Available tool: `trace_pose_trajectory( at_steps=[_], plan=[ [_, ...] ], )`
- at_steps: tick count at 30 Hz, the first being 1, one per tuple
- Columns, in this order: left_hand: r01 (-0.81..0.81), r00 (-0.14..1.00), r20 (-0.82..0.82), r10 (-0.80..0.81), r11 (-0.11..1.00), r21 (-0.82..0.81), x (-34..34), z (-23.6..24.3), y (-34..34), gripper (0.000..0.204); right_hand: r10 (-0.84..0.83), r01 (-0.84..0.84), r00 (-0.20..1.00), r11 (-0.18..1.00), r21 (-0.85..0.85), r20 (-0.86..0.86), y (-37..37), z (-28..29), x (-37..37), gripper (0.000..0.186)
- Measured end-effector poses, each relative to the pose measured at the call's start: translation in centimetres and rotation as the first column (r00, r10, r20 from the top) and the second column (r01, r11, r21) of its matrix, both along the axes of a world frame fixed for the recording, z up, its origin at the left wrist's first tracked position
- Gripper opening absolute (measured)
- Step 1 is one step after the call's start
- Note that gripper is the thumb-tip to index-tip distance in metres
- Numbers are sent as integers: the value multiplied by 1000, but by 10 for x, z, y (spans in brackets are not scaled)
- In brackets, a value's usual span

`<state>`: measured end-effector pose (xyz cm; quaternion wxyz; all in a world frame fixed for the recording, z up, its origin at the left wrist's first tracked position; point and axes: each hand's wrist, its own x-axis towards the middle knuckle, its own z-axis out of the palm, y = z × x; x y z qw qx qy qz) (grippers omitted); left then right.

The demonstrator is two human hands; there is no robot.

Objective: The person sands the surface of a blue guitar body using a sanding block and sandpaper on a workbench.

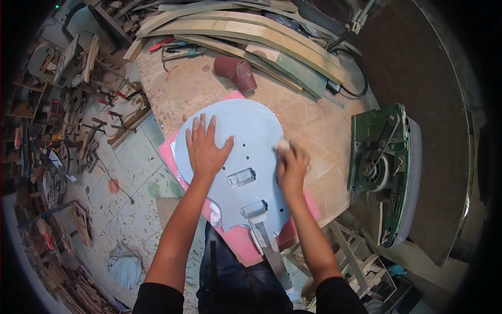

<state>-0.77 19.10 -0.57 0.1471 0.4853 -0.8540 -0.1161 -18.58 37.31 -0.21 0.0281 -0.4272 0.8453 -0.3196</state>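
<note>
Left hand (205, 149) flat, fingers spread, pins pale blue guitar body (238, 157) on pink pad (246, 240), steadying it. Right hand (292, 167) pinches small sanding pad (283, 146) at fingertips, rubbing body's right edge. Sandpaper roll (238, 71) beyond fingers.

I am keeping both forearms coming up from the lower edge, bare from dark sleeves at the elbows, angling in toward each other. My left hand (205, 148) is lying flat, palm down, fingers spread and pointing away from me, thumb splayed out to the right, wrist straight. My right hand (292, 166) is curling into a loose fist, knuckles up, fingertips pinching closed at its far end, wrist bending slightly inward. The two hands are sitting apart, nearly level.
</note>
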Motion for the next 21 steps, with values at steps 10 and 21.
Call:
trace_pose_trajectory(
  at_steps=[10, 21],
  plan=[
    [10, 1000, -23, -9, 1000, 17, -7, 3, 1, 80, -81, 81, 996, 997, 10, -40, -65, 13, -34, 24],
    [7, 1000, -20, -7, 1000, 20, -7, 5, 0, 80, -110, 110, 994, 994, -8, -20, -59, 4, -26, 24]
  ],
)
